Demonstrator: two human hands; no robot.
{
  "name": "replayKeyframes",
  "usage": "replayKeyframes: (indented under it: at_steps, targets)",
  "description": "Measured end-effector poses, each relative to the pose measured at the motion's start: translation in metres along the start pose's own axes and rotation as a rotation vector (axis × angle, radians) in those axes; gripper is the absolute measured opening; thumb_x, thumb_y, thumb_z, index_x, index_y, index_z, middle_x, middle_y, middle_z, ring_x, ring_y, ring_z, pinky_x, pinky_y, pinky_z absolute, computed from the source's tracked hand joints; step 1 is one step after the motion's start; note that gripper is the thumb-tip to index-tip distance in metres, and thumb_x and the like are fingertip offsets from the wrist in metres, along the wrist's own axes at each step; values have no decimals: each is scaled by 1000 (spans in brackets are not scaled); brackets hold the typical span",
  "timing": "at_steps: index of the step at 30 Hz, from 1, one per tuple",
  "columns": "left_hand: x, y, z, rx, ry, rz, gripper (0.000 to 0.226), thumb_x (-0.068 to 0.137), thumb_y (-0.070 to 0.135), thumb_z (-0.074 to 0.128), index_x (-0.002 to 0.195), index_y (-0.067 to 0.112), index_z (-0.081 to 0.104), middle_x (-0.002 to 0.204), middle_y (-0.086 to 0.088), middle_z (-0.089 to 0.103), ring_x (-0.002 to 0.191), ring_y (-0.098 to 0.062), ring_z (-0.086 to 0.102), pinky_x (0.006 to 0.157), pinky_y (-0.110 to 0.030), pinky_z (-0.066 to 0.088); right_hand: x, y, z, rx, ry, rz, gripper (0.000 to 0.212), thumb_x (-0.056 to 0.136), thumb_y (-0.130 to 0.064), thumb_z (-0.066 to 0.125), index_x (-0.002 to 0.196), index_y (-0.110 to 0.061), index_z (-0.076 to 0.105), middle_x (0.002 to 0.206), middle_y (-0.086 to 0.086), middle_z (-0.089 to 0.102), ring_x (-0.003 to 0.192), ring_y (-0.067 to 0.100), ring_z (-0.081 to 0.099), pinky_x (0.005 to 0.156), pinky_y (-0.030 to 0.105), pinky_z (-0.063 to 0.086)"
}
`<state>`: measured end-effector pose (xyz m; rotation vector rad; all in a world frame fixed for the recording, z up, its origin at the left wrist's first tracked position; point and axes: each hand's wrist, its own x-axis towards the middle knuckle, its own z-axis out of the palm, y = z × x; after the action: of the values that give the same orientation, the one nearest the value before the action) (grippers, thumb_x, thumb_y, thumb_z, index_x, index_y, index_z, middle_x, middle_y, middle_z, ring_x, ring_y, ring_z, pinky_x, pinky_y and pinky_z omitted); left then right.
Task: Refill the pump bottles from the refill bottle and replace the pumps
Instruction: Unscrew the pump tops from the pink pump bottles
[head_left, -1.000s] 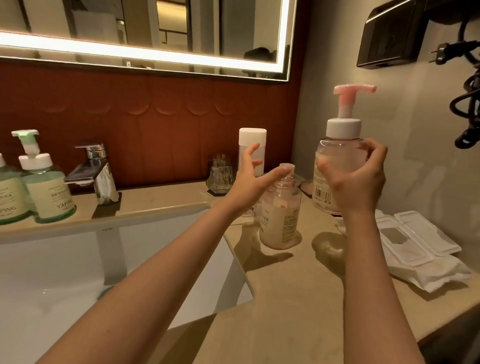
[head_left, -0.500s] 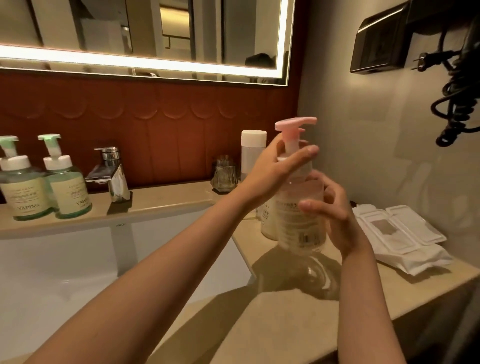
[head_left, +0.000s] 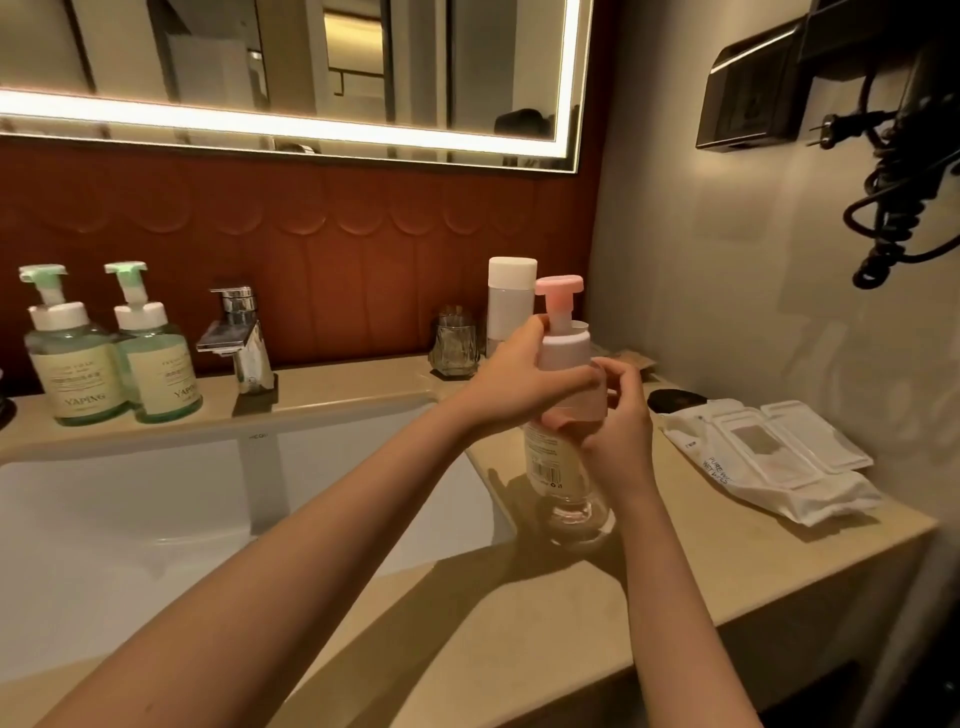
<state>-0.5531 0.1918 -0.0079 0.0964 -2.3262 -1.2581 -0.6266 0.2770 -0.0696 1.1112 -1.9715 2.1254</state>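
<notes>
A clear pump bottle (head_left: 551, 470) with a pink pump (head_left: 559, 287) stands on the beige counter (head_left: 675, 561) just right of the sink. My left hand (head_left: 519, 375) grips the pump's white collar from the left. My right hand (head_left: 619, 434) holds the bottle's body from the right, fingers curled round it. Right behind the pump, the rim of an open bottle neck (head_left: 580, 327) shows; the rest of that bottle is hidden. A tall white-capped bottle (head_left: 511, 296) stands at the back. Two green pump bottles (head_left: 111, 364) with pumps on stand at the far left.
A white sink (head_left: 156, 519) with a chrome tap (head_left: 241, 340) fills the left. A small glass (head_left: 454, 345) stands by the back wall. White wet-wipe packs (head_left: 769, 460) lie on the right. A black cord (head_left: 904, 171) hangs on the right wall.
My right hand brought the pink pump bottle from up at the right down onto the counter in front. My left hand moved from the open bottle onto the pump collar.
</notes>
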Motion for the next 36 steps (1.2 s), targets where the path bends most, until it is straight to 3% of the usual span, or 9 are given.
replayKeyframes:
  at_steps: [9, 13, 17, 20, 23, 25, 29, 33, 36]
  targets:
    - [6, -19, -12, 46, 156, -74, 56, 76, 38, 72, 120, 10, 51, 109, -3, 61, 99, -17, 59, 84, -31, 52, -7, 0, 6, -111, -94, -9, 69, 66, -16, 82, 115, -33, 37, 110, -13, 46, 98, 4, 45, 70, 7, 40]
    - [2, -19, -16, -97, -44, -103, 47, 86, 16, 62, 129, 12, 42, 117, -3, 58, 105, -16, 58, 89, -25, 48, -5, 1, 4, -65, -43, 37, 69, 66, -14, 81, 121, -25, 41, 119, -6, 49, 107, 13, 48, 86, 26, 48]
    - [1, -18, -23, -56, 48, -5, 53, 80, 21, 71, 128, 12, 50, 109, 5, 60, 92, 0, 59, 77, -13, 51, -6, -1, 4, -46, -33, 31, 65, 69, -14, 79, 120, -24, 40, 115, -7, 48, 105, 13, 49, 83, 24, 49]
    - [3, -27, -23, 1, 146, -29, 43, 69, 33, 79, 107, 21, 61, 99, 6, 66, 88, -2, 61, 78, -21, 53, -7, -1, 10, -76, -73, 23, 69, 68, -15, 80, 123, -23, 40, 114, -9, 48, 104, 9, 47, 76, 14, 46]
    - [4, -34, -21, -45, 239, -92, 59, 57, 46, 84, 107, 21, 62, 103, -2, 67, 95, -16, 64, 84, -35, 54, -7, 3, 17, -132, -91, 41, 72, 65, -20, 82, 123, -28, 40, 121, -7, 50, 109, 11, 47, 85, 23, 49]
    - [5, -36, -22, -141, 175, -140, 75, 63, 40, 82, 127, 20, 49, 115, 0, 61, 105, -15, 58, 88, -30, 51, -7, 6, 20, -192, -98, 58, 73, 63, -25, 84, 120, -34, 38, 124, -6, 51, 113, 14, 48, 94, 34, 48]
    - [2, -33, -25, -161, -52, -142, 52, 82, 14, 67, 128, 18, 43, 112, 3, 60, 100, -10, 59, 80, -17, 48, -2, 4, 17, -112, -79, 112, 72, 66, -18, 81, 125, -23, 41, 126, -1, 52, 112, 15, 49, 87, 27, 46]
    - [-1, -37, -29, -101, 60, -71, 48, 79, 14, 71, 125, 15, 55, 108, 5, 63, 96, -3, 59, 82, -18, 50, -1, 5, 20, -122, -48, 111, 72, 68, -21, 81, 127, -20, 40, 126, 0, 51, 106, 11, 47, 84, 22, 44]
    - [0, -40, -26, -62, 208, -67, 51, 70, 25, 79, 116, 16, 60, 104, 5, 65, 92, -4, 60, 76, -18, 51, -2, 8, 24, -175, -44, 107, 74, 65, -25, 82, 127, -24, 40, 127, -2, 52, 112, 14, 49, 95, 33, 45]
